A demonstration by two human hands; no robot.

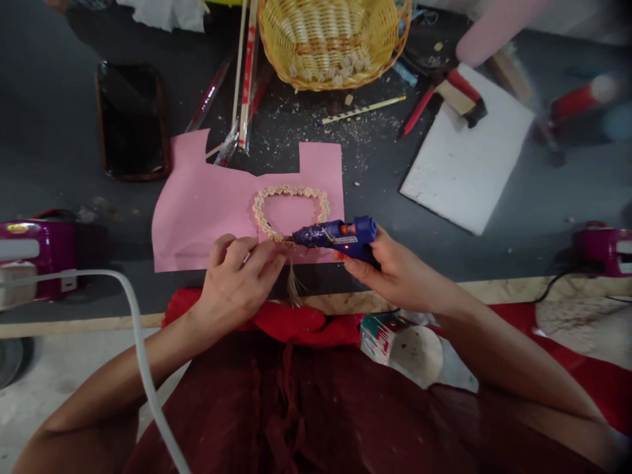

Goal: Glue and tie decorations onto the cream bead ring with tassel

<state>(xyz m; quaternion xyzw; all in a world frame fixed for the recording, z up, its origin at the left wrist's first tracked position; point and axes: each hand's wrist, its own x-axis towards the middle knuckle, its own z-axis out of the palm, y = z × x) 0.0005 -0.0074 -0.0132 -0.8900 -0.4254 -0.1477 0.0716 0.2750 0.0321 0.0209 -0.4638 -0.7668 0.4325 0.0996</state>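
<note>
A dark phone (132, 118) and a patterned pencil (363, 111) (slightly slanted) on the grey table (378, 174)

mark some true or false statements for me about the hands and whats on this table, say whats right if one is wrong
1. The right hand holds a blue plastic glue gun. True.
2. The ring of small cream pieces lies over the flat pink sheet. True.
3. The dark rectangular phone lies on the flat white board. False: the phone is on the dark grey tabletop, left of the pink sheet.
4. The round yellow wicker basket has nothing in it. False: small pale bits lie inside the basket.
5. The left hand holds the thin patterned pencil. False: the pencil lies on the tabletop, near the basket.
</note>
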